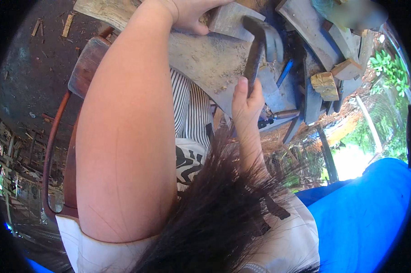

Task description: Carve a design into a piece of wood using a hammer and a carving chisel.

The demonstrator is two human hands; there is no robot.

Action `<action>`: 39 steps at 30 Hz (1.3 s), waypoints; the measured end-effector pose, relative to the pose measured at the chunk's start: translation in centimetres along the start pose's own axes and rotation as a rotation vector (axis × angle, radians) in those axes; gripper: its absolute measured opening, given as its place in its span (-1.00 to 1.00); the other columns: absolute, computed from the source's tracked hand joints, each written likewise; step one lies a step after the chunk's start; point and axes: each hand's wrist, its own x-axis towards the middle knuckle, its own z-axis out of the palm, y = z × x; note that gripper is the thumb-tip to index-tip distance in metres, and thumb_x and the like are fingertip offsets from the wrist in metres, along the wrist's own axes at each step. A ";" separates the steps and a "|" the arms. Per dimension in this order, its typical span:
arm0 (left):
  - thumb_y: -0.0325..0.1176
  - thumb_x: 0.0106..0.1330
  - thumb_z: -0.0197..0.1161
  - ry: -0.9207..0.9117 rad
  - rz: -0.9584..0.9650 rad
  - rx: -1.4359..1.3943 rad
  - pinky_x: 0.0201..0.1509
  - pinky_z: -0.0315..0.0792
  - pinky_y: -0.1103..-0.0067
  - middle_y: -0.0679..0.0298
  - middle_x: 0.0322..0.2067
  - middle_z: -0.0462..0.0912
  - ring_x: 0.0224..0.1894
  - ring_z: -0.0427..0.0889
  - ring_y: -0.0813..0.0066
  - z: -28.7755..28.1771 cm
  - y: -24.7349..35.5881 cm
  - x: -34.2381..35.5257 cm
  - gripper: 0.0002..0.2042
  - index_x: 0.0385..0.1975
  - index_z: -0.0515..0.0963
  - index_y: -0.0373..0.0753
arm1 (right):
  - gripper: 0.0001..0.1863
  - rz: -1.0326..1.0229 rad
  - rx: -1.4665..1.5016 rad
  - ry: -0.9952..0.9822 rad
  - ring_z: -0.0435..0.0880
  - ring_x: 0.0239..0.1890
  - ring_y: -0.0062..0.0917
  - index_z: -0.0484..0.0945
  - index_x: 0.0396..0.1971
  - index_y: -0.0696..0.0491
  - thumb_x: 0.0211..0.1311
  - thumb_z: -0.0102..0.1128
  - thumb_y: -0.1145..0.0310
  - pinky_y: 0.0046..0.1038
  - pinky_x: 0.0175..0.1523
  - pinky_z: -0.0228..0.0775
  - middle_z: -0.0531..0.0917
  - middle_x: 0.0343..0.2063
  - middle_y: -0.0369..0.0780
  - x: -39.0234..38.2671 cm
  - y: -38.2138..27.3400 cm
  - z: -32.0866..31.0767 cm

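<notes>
Head view: right grip (248,101) is wrapped around a hammer (255,57) over the counter (198,59); left grip (189,13) is at a block (235,20), partly out of frame, whether closed I cannot tell.

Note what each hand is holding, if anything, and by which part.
The right hand holds the hammer by its handle. The left hand is at the wooden block; the picture's top edge crops it, so a hold cannot be told.
</notes>
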 end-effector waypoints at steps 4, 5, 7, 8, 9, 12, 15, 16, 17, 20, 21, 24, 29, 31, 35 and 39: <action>0.08 -0.15 0.44 0.007 0.003 0.009 0.45 0.01 0.36 0.22 0.19 0.42 0.36 0.24 0.32 -0.2 0.1 0.3 -0.18 0.14 0.40 -0.26 | -0.55 0.073 0.257 0.041 0.45 -0.50 -0.62 0.39 -0.23 0.12 0.45 -0.07 -0.05 -0.56 -0.39 0.33 0.48 -0.51 -0.28 -1.6 -1.8 -1.4; 0.09 -0.15 0.44 -0.002 -0.001 0.017 0.45 0.00 0.36 0.22 0.20 0.41 0.36 0.24 0.31 -0.2 0.1 0.4 -0.17 0.14 0.40 -0.26 | -0.48 -0.032 0.317 0.100 0.44 -0.53 -0.61 0.35 -0.21 0.12 0.45 -0.12 -0.13 -0.56 -0.43 0.32 0.45 -0.54 -0.27 -1.9 -2.3 -1.4; 0.09 -0.14 0.43 -0.013 -0.013 0.029 0.45 0.00 0.35 0.22 0.21 0.41 0.36 0.23 0.31 0.2 -0.1 0.2 -0.17 0.15 0.39 -0.26 | -0.40 -0.130 0.371 0.154 0.42 -0.56 -0.58 0.30 -0.16 0.15 0.42 -0.16 -0.21 -0.53 -0.44 0.33 0.42 -0.55 -0.24 -2.2 -2.4 -0.7; 0.10 -0.14 0.43 0.032 -0.007 0.065 0.46 0.00 0.35 0.21 0.21 0.41 0.36 0.23 0.31 0.9 -0.4 0.2 -0.17 0.15 0.39 -0.25 | -0.39 -0.200 0.432 0.183 0.42 -0.55 -0.57 0.29 -0.17 0.15 0.41 -0.15 -0.23 -0.53 -0.43 0.33 0.41 -0.55 -0.23 -2.1 -2.3 -0.3; 0.11 -0.14 0.43 0.074 -0.001 0.100 0.46 0.00 0.35 0.21 0.21 0.41 0.37 0.23 0.30 1.6 -0.5 0.0 -0.17 0.15 0.39 -0.25 | -0.38 -0.268 0.493 0.211 0.43 -0.53 -0.57 0.28 -0.18 0.14 0.39 -0.15 -0.24 -0.53 -0.42 0.33 0.40 -0.56 -0.22 -2.0 -1.9 0.3; 0.12 -0.15 0.42 0.078 0.005 0.075 0.46 0.00 0.35 0.20 0.20 0.41 0.36 0.24 0.30 1.3 -0.2 0.4 -0.16 0.15 0.39 -0.25 | -0.44 -0.074 0.308 0.183 0.48 -0.51 -0.51 0.36 -0.19 0.20 0.44 -0.10 -0.12 -0.47 -0.40 0.33 0.47 -0.54 -0.18 -0.6 0.0 2.6; 0.11 -0.16 0.43 -0.028 -0.031 0.035 0.46 -0.01 0.34 0.20 0.20 0.42 0.35 0.25 0.29 0.1 0.4 0.2 -0.16 0.15 0.39 -0.24 | -0.54 0.017 0.050 0.155 0.54 -0.43 -0.16 0.41 -0.19 0.26 0.44 -0.03 0.06 -0.29 -0.36 0.37 0.55 -0.50 -0.01 -0.2 -0.8 3.1; 0.11 -0.16 0.43 -0.036 -0.029 0.041 0.46 -0.01 0.34 0.20 0.20 0.42 0.35 0.25 0.29 0.4 0.2 0.1 -0.16 0.15 0.39 -0.24 | -0.61 -0.022 0.077 0.185 0.58 -0.35 0.17 0.43 -0.18 0.30 0.42 0.02 0.18 -0.13 -0.31 0.41 0.59 -0.46 0.16 -0.2 -1.3 3.2; 0.11 -0.16 0.42 0.000 -0.032 0.058 0.46 -0.02 0.34 0.19 0.19 0.42 0.35 0.25 0.29 1.0 0.0 0.1 -0.16 0.15 0.39 -0.24 | -0.61 -0.019 0.086 0.184 0.58 -0.35 0.17 0.43 -0.18 0.30 0.42 0.02 0.18 -0.13 -0.31 0.41 0.59 -0.46 0.16 -0.2 -1.1 3.4; 0.12 -0.16 0.41 0.003 -0.030 0.066 0.47 -0.03 0.34 0.18 0.19 0.42 0.36 0.24 0.29 0.7 0.4 0.4 -0.16 0.15 0.40 -0.24 | -0.61 0.038 0.044 0.148 0.62 -0.52 -0.09 0.43 -0.18 0.28 0.44 0.01 0.16 -0.24 -0.41 0.40 0.58 -0.56 0.02 -0.3 0.2 2.9; 0.12 -0.16 0.40 -0.029 -0.043 0.070 0.47 -0.04 0.35 0.18 0.19 0.42 0.36 0.24 0.29 0.3 0.5 0.3 -0.17 0.14 0.40 -0.24 | -0.62 0.096 0.184 0.105 0.50 -0.57 -0.39 0.40 -0.22 0.21 0.48 -0.07 0.11 -0.42 -0.48 0.32 0.51 -0.59 -0.15 -0.6 0.3 2.7; 0.14 -0.16 0.39 0.040 -0.023 0.109 0.48 -0.04 0.35 0.18 0.19 0.42 0.36 0.23 0.29 1.1 0.1 0.4 -0.16 0.14 0.41 -0.24 | -0.63 0.149 0.388 0.099 0.36 -0.64 -0.72 0.35 -0.30 0.10 0.53 -0.16 0.07 -0.64 -0.55 0.21 0.42 -0.63 -0.34 -1.8 1.1 2.8; 0.16 -0.19 0.39 -0.040 -0.051 0.094 0.47 -0.07 0.35 0.19 0.20 0.41 0.37 0.21 0.30 0.5 0.3 0.9 -0.15 0.14 0.41 -0.23 | -0.65 0.274 0.539 0.258 0.32 -0.65 -0.76 0.30 -0.37 0.05 0.53 -0.16 0.09 -0.69 -0.58 0.17 0.40 -0.62 -0.37 -3.3 2.4 3.3; 0.19 -0.22 0.38 -0.056 -0.055 0.119 0.48 -0.09 0.35 0.19 0.20 0.40 0.38 0.19 0.31 0.3 0.3 0.2 -0.13 0.13 0.41 -0.23 | -0.66 0.267 0.413 0.339 0.41 -0.62 -0.64 0.35 -0.28 0.12 0.51 -0.09 0.11 -0.57 -0.52 0.26 0.46 -0.58 -0.29 -3.1 3.8 3.8; 0.10 -0.13 0.42 0.052 -0.057 0.191 0.42 0.10 0.33 0.21 0.16 0.47 0.30 0.34 0.28 1.2 0.4 0.5 -0.16 0.20 0.35 -0.18 | -0.62 0.083 0.045 0.551 0.53 -0.51 -0.41 0.39 -0.16 0.21 0.47 0.01 0.12 -0.38 -0.38 0.38 0.54 -0.51 -0.14 -1.8 6.2 4.7; 0.22 -0.19 0.41 0.042 -0.050 0.228 0.43 0.08 0.31 0.26 0.19 0.44 0.31 0.32 0.29 1.5 0.3 0.4 -0.03 0.31 0.27 -0.08 | -0.54 0.145 0.112 0.526 0.60 -0.31 -0.04 0.37 -0.07 0.28 0.39 0.11 0.14 -0.18 -0.20 0.42 0.57 -0.37 0.11 -0.5 7.6 5.0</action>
